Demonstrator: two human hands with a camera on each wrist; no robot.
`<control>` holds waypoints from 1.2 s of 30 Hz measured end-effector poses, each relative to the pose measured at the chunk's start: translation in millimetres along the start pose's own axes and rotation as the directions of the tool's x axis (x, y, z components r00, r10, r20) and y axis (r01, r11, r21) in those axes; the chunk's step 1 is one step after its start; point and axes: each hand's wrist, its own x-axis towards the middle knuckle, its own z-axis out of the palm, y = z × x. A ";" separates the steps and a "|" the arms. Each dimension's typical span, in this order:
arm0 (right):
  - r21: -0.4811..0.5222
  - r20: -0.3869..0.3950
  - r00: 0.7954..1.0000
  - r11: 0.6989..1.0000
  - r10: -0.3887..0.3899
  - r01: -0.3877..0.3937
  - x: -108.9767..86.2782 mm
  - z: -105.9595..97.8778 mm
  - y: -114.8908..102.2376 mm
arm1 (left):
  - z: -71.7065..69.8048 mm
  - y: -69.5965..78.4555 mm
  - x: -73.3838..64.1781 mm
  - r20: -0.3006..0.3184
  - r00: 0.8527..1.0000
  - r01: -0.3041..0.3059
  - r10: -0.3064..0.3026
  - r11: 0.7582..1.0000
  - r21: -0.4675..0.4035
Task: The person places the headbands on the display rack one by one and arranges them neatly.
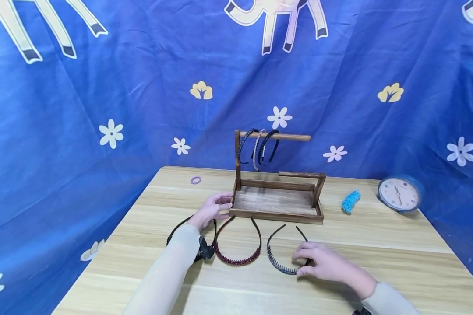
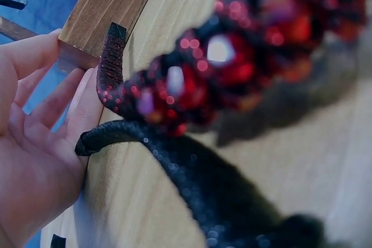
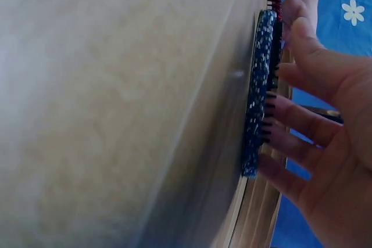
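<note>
On the pale wooden worktop (image 1: 378, 245), the toothed blue headband (image 1: 277, 264) lies just left of the nearer right grip (image 1: 321, 264), its ends facing the rack (image 1: 276, 216), unclosed fingers at its side, the red headband (image 1: 236, 263) separating it from the relaxed left grip (image 1: 212, 208) touching the rack's corner.

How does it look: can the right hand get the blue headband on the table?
Probably yes: the right hand is at the blue headband, its fingers spread along it, and nothing seems to stand between them.
</note>
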 end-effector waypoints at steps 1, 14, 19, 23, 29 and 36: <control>-0.016 0.010 1.000 1.000 0.005 -0.004 0.1 0.1 -0.8 | 0.0 0.2 0.2 0.002 1.000 -0.003 0.003 1.000 0.003; -0.085 0.020 0.999 0.996 0.033 -0.031 0.1 4.8 -0.5 | 1.4 5.5 0.1 0.020 1.000 -0.002 0.002 1.000 0.006; -0.058 0.013 1.000 0.998 0.013 -0.012 0.4 3.1 0.2 | 1.5 4.8 0.0 0.017 1.000 -0.007 0.006 1.000 0.014; 0.010 0.006 1.000 1.000 -0.017 0.017 0.1 -1.6 0.2 | 1.4 3.3 -1.3 0.020 1.000 -0.006 0.006 1.000 0.019; 0.103 0.026 1.000 0.994 0.015 -0.017 0.2 -15.1 -1.4 | 1.1 1.9 -2.4 0.012 1.000 0.001 -0.001 1.000 0.009; 0.404 0.033 0.997 0.912 0.064 -0.072 4.1 -30.3 -4.9 | 0.1 2.0 -1.5 -0.010 1.000 0.012 -0.013 1.000 -0.005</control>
